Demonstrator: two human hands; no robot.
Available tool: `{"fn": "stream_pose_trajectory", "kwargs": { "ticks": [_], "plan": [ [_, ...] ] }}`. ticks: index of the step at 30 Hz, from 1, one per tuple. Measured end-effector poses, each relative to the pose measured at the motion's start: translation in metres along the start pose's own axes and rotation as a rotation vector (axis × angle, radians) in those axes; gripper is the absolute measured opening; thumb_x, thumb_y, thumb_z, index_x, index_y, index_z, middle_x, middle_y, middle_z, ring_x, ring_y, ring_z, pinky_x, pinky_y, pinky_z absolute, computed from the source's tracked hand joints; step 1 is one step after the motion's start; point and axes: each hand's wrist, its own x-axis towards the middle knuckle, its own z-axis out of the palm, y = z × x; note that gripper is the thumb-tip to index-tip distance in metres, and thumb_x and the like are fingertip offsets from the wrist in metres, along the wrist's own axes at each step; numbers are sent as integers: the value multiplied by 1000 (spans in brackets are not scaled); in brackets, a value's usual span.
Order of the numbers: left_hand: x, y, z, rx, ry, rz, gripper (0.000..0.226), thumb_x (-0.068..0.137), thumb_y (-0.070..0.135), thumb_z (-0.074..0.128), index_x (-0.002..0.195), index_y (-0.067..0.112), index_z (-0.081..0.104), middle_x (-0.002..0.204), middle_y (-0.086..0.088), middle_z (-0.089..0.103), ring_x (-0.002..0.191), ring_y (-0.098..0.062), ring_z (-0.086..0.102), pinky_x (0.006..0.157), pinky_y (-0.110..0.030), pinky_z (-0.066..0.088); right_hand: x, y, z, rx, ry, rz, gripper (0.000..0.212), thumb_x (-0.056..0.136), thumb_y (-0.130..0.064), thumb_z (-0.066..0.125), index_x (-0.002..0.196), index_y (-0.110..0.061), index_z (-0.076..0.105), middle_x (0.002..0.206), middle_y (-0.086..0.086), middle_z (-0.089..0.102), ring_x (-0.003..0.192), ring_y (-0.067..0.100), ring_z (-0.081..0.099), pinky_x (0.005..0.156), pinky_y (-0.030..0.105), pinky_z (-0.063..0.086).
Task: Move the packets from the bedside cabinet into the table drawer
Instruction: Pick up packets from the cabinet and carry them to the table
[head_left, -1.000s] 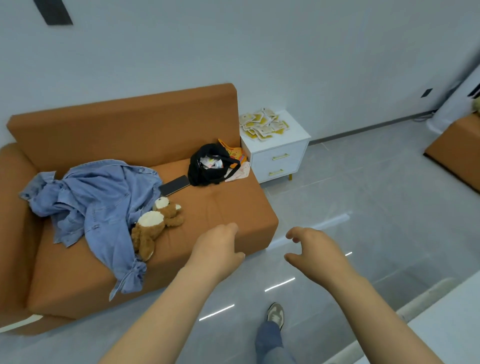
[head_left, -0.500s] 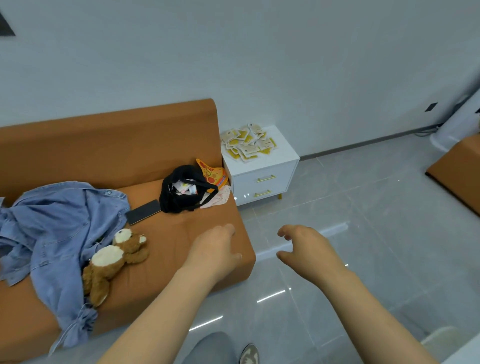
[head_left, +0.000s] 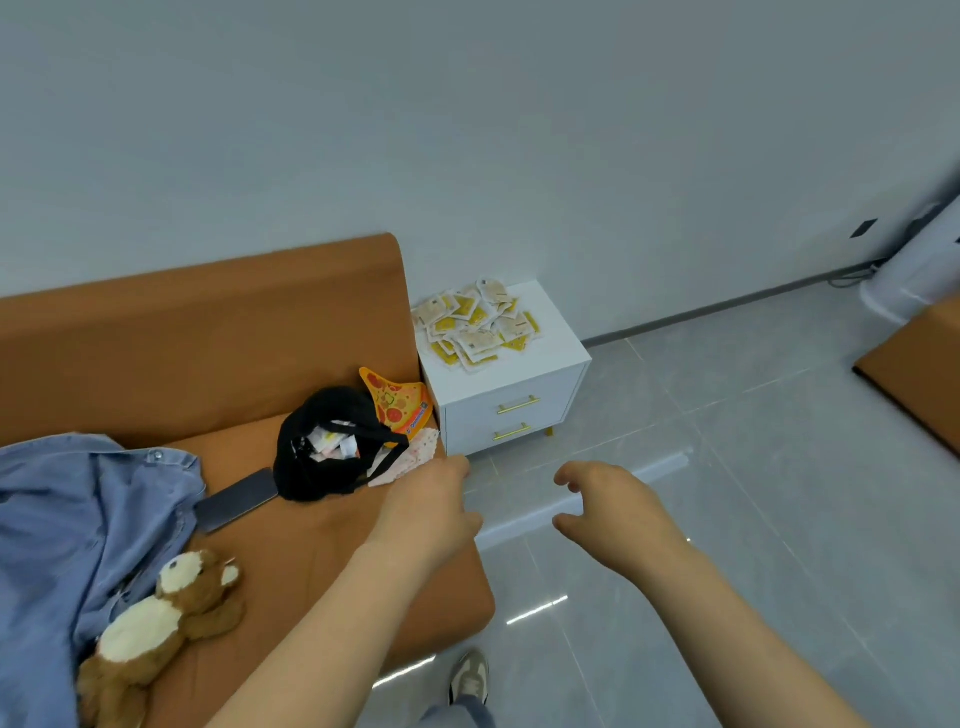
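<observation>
Left hand (head_left: 427, 512) and right hand (head_left: 610, 512) hang loosely curled, holding nothing; packets (head_left: 477, 326) lie heaped atop the bedside cabinet (head_left: 540, 384).

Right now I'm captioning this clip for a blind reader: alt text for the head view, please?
A pile of yellow-and-white packets lies on a white bedside cabinet beside an orange sofa, while the empty left hand and right hand reach toward it. The sofa holds a black bag, phone, denim shirt and teddy bear.

Place: home living room | signs: orange sofa (head_left: 218, 338), teddy bear (head_left: 156, 623), shirt (head_left: 78, 519), white bedside cabinet (head_left: 514, 405) stood against wall
</observation>
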Motion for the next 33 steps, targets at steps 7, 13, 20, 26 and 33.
{"fn": "stream_pose_trajectory", "kwargs": {
  "ticks": [7,13,20,26,33],
  "plan": [
    [74,9,-23,12,-6,20,43,83,26,60,123,16,50,116,-5,60,109,-21,53,86,-37,51,72,7,-28,-3,-7,-8,47,88,-30,59,133,-24,48,131,-4,55,121,14,51,96,27,43],
    [135,24,-33,30,-1,-9,46,84,27,60,128,18,47,120,-2,59,108,-22,56,87,-37,50,141,26,-53,-21,-23,-33,47,86,-29,60,132,-24,50,126,-2,58,116,16,53,92,28,45],
    [211,53,-39,-15,36,-135,50,84,31,61,131,20,46,122,0,58,110,-20,56,87,-36,50,233,59,-88,-66,-76,-135,46,85,-26,60,130,-25,50,125,-3,58,116,16,54,91,29,46],
    [275,95,-46,-100,72,-277,50,83,30,60,130,21,46,122,0,58,109,-21,57,86,-37,51,311,96,-131,-124,-141,-252,45,86,-27,60,130,-23,50,126,-3,57,117,16,53,91,29,46],
    [328,121,-49,-122,65,-379,50,85,31,61,132,20,45,127,0,56,112,-20,56,88,-33,49,379,124,-154,-165,-199,-319,45,87,-27,59,132,-24,49,127,-3,56,118,16,52,91,28,44]
  ]
}}
